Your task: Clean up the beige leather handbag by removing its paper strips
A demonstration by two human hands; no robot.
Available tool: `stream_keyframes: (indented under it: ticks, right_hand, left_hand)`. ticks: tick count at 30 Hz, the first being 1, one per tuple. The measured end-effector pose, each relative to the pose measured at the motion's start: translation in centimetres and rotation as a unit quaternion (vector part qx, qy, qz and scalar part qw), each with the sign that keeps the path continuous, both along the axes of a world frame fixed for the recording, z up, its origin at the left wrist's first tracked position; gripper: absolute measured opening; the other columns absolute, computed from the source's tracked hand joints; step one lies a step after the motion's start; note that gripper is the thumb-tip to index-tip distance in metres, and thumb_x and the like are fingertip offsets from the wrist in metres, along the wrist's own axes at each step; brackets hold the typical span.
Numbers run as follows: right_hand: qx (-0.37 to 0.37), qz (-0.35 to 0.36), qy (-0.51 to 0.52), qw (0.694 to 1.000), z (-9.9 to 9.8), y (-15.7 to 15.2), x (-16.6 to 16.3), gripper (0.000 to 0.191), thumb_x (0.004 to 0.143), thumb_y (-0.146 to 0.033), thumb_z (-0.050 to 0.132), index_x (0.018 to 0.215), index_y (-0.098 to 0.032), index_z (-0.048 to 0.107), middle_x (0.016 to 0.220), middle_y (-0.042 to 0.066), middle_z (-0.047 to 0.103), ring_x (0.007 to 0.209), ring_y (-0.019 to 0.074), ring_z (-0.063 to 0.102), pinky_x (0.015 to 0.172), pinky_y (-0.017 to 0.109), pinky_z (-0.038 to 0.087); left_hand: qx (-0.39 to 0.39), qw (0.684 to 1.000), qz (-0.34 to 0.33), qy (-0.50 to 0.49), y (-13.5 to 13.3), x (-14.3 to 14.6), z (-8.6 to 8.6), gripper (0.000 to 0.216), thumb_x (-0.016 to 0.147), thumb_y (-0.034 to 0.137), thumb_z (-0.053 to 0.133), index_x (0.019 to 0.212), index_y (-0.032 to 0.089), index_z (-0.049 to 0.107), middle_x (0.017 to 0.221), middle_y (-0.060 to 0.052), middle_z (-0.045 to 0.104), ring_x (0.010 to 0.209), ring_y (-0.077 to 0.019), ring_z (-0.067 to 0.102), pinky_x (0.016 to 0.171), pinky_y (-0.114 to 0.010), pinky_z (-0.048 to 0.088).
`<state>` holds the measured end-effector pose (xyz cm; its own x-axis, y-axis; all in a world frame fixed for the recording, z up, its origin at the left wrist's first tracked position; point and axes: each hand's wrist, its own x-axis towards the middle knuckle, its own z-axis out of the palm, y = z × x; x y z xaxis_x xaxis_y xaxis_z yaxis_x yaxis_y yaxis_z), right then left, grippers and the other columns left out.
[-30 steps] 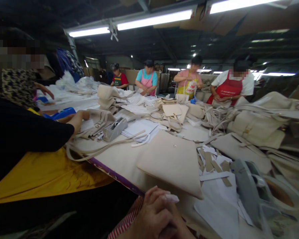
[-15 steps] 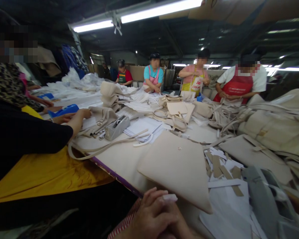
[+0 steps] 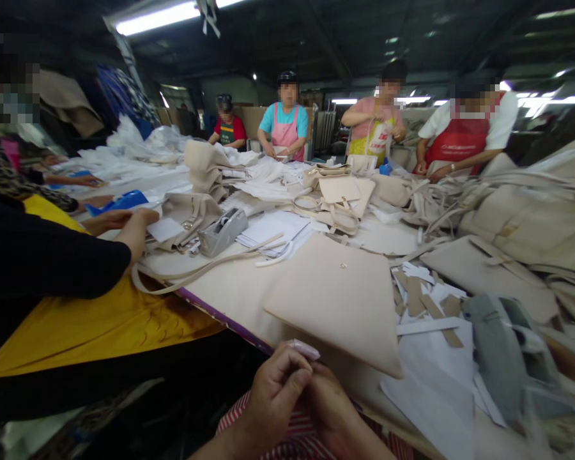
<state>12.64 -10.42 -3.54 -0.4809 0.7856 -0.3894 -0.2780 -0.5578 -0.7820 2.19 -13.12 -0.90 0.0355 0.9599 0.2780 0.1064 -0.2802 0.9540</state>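
My left hand (image 3: 274, 399) and my right hand (image 3: 333, 409) meet at the table's near edge, over my red-striped lap. Both are closed, and together they pinch a small white piece (image 3: 305, 349) that sticks up between the fingertips. Just beyond them lies a flat beige panel (image 3: 338, 300) with a small metal snap. A grey tape dispenser (image 3: 508, 354) stands to the right of my hands, with paper strips (image 3: 424, 306) and white sheets (image 3: 426, 390) beside it.
A person in a black sleeve and yellow apron (image 3: 86, 319) works at my left, hands on a beige bag (image 3: 186, 217) next to a second tape dispenser (image 3: 223, 231). Several aproned workers (image 3: 287, 121) stand at the far side. Beige bags (image 3: 527, 223) pile up at right.
The view has tilted down, so my hands show more fully. My fingers have shifted on the white piece, which now sits further left. The neighbour's hand has moved slightly back.
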Motion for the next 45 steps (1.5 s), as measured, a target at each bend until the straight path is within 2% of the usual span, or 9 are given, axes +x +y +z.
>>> stream_keyframes:
  ticks: [6,10,15,18,21,25,29,39,45]
  right_hand:
    - [-0.040,-0.012,0.084,0.996,-0.2,0.0,-0.5,0.022,0.073,-0.030,0.062,0.089,-0.015,0.063,0.064,-0.003,0.053,0.052,0.0056,0.040,0.053,0.019,0.030]
    - [-0.003,0.029,0.012,0.999,0.1,-0.2,0.3,0.020,0.074,-0.029,0.056,0.087,-0.014,0.059,0.064,-0.001,0.057,0.051,0.0061,0.046,0.052,0.020,0.031]
    - [0.174,0.116,-0.128,0.970,5.9,0.2,4.2,0.022,0.076,-0.038,0.054,0.082,-0.017,0.059,0.057,-0.002,0.057,0.051,0.0085,0.048,0.051,0.021,0.036]
    - [0.330,0.020,-0.261,0.907,10.6,3.6,7.5,0.025,0.080,-0.043,0.052,0.084,-0.020,0.061,0.061,-0.002,0.059,0.059,0.0101,0.052,0.059,0.021,0.041]
    - [0.368,-0.103,-0.391,0.837,12.8,9.8,9.4,0.026,0.078,-0.043,0.050,0.090,-0.021,0.059,0.067,-0.001,0.061,0.060,0.0122,0.056,0.055,0.023,0.044]
    - [0.336,-0.056,-0.529,0.777,10.8,17.0,8.8,0.026,0.080,-0.031,0.042,0.096,-0.019,0.059,0.073,0.004,0.065,0.064,0.0166,0.061,0.062,0.029,0.047]
    - [0.376,-0.010,-0.604,0.703,7.1,18.9,7.8,0.026,0.079,-0.023,0.041,0.091,-0.015,0.062,0.094,0.011,0.066,0.092,0.0229,0.058,0.087,0.037,0.041]
    - [0.345,0.015,-0.596,0.725,5.4,16.0,7.1,0.024,0.083,-0.033,0.043,0.093,-0.021,0.062,0.092,0.005,0.063,0.086,0.0189,0.059,0.080,0.030,0.042]
    - [0.347,0.071,-0.643,0.680,5.6,16.3,6.1,0.023,0.085,-0.028,0.042,0.091,-0.022,0.064,0.090,0.005,0.063,0.085,0.0193,0.061,0.077,0.030,0.040]
  left_hand:
    - [0.040,0.998,0.032,0.027,-0.3,-0.5,-0.7,0.017,0.089,0.023,0.046,0.080,0.018,0.059,0.094,-0.004,0.061,0.095,-0.0160,0.055,0.086,-0.027,0.043]
    - [-0.007,0.994,0.113,0.006,-0.2,-1.7,-0.7,0.018,0.089,0.025,0.046,0.079,0.019,0.059,0.090,-0.002,0.062,0.088,-0.0140,0.057,0.079,-0.024,0.045]
    - [0.068,0.985,0.151,0.048,1.4,-4.5,2.0,0.021,0.089,0.026,0.045,0.073,0.019,0.057,0.087,-0.002,0.062,0.088,-0.0144,0.057,0.080,-0.024,0.044]
    - [0.111,0.977,0.136,0.116,4.5,-5.3,5.3,0.021,0.089,0.026,0.046,0.072,0.018,0.057,0.096,-0.004,0.062,0.097,-0.0162,0.056,0.087,-0.028,0.042]
    - [0.148,0.962,0.078,0.217,9.5,-5.0,8.4,0.017,0.088,0.028,0.048,0.082,0.020,0.062,0.108,-0.005,0.061,0.107,-0.0170,0.053,0.096,-0.031,0.039]
    - [0.149,0.911,-0.073,0.377,17.4,-3.4,9.6,0.031,0.086,0.038,0.051,0.111,0.021,0.058,0.126,-0.007,0.055,0.121,-0.0197,0.045,0.104,-0.035,0.032]
    - [0.093,0.823,-0.216,0.517,21.5,-2.1,7.2,0.065,0.078,0.057,0.053,0.130,0.018,0.044,0.138,-0.012,0.045,0.130,-0.0296,0.034,0.108,-0.051,0.020]
    - [0.097,0.833,-0.179,0.514,18.3,-3.0,3.8,0.069,0.083,0.064,0.035,0.136,0.019,0.036,0.142,-0.009,0.039,0.135,-0.0247,0.025,0.112,-0.044,0.007]
    - [0.092,0.835,-0.179,0.513,18.0,-3.1,3.1,0.071,0.083,0.063,0.036,0.137,0.017,0.035,0.143,-0.010,0.037,0.135,-0.0248,0.026,0.113,-0.044,0.006]
